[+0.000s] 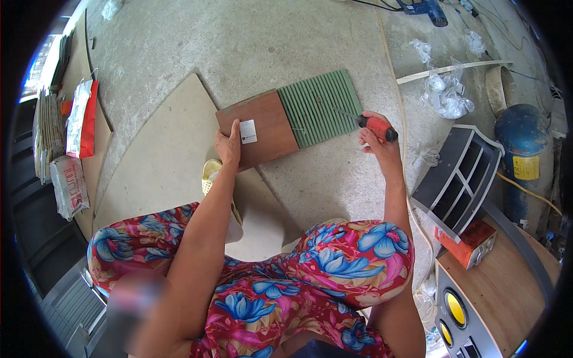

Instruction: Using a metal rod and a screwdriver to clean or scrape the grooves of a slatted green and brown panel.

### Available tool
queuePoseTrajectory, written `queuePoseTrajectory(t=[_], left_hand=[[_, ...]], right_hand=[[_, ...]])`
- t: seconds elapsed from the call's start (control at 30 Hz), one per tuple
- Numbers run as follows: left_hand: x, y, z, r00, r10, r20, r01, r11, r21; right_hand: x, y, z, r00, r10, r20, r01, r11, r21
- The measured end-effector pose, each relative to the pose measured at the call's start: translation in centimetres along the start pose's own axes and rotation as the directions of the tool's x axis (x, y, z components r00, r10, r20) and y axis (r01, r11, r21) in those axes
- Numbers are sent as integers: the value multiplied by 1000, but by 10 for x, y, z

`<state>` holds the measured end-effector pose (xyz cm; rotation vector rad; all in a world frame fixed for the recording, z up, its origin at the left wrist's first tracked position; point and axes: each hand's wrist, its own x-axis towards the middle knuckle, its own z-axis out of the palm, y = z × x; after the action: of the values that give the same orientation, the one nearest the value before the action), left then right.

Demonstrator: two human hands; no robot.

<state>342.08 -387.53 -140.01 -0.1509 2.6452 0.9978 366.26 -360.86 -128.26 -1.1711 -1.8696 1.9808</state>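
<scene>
A brown wooden panel (270, 133) with a white label lies in front of me, joined edge to edge or butted against a green ribbed panel (316, 104); I cannot tell which. My left hand (228, 146) grips the brown panel's left edge, thumb on top by the label. In my right hand (382, 140) is a screwdriver (378, 127) with a red and black handle. Its thin shaft points left over the green ribs; whether the tip touches them is unclear. A small thin metal piece (300, 129) shows near the seam of the two panels.
A large flat board (161, 137) lies left on the concrete floor. To the right are a black slotted frame (462, 173), an orange box (468, 241), a speaker cabinet (456, 310), a blue cylinder (522, 134) and crumpled plastic bags (447, 98). A blue power tool (427, 11) lies far right.
</scene>
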Motion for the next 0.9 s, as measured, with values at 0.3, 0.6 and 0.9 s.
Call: queuePoseTrajectory(t=[0.3,0.6,0.9], left_hand=[[5,-10,5,1000,-1,-15,2,999,37],[7,2,12,1000,6,7,-6,1000,2],[-24,40,67,993,117,31,-116,992,-47]], right_hand=[[19,-17,16,913,-367,-175,283,883,-376],[23,-29,22,846,-504,-175,440,845,-306],[25,21,-37,898,-422,-121,405,903,-143]])
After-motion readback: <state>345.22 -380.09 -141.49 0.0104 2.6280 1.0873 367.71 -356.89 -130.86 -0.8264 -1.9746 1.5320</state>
